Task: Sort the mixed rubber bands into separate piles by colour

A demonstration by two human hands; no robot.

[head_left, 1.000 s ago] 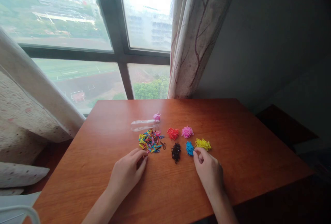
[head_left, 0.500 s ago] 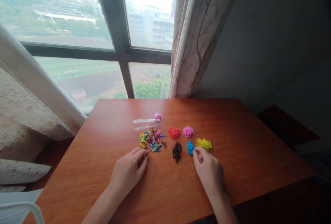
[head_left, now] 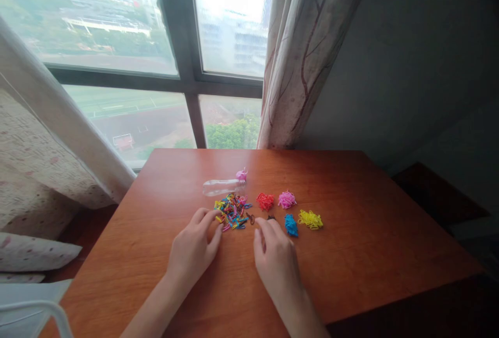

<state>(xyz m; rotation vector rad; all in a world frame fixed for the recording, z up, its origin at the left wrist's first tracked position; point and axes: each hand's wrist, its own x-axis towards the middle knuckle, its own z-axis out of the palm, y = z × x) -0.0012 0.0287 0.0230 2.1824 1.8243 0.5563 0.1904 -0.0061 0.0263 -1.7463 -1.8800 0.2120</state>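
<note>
A mixed heap of small coloured rubber bands (head_left: pixel 234 210) lies mid-table. My left hand (head_left: pixel 193 244) is at its left edge, thumb and fingers apart, nothing visible between them. My right hand (head_left: pixel 277 255) reaches in from the right with thumb and forefinger parted, close to a few loose dark bands (head_left: pixel 250 218) beside the heap. It covers most of the black band pile (head_left: pixel 271 218). Sorted by colour to the right are a red pile (head_left: pixel 265 202), a pink pile (head_left: pixel 287 199), a blue pile (head_left: pixel 290 225) and a yellow pile (head_left: pixel 311 219).
Behind the heap a clear plastic bottle (head_left: pixel 222 187) lies on its side, with a pink piece (head_left: pixel 241 174) at its right end. The wooden table (head_left: pixel 370 234) stands against a window, with a curtain (head_left: pixel 300 57) at the right and another curtain (head_left: pixel 58 135) at the left.
My right hand has moved left from the blue pile to beside the mixed heap, now covering the black pile, and its pinch has opened. My left hand's fingers have spread slightly.
</note>
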